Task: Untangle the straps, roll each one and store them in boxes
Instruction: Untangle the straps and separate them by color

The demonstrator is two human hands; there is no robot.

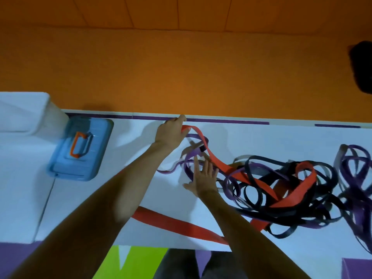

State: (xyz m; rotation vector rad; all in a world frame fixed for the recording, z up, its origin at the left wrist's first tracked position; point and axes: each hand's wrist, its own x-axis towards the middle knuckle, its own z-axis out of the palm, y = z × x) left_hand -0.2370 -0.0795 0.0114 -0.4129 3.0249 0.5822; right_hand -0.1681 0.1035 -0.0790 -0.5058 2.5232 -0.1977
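Barely begun (nothing rolled, blue box closed); right of that box, left hand gripping the red strap; farther right, right hand, fingers splayed, empty, pressing the tangle of straps.

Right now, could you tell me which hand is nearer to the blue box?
Left. The left hand, gripping the red strap, is right of the blue box; the right hand lies farther right, over purple straps.
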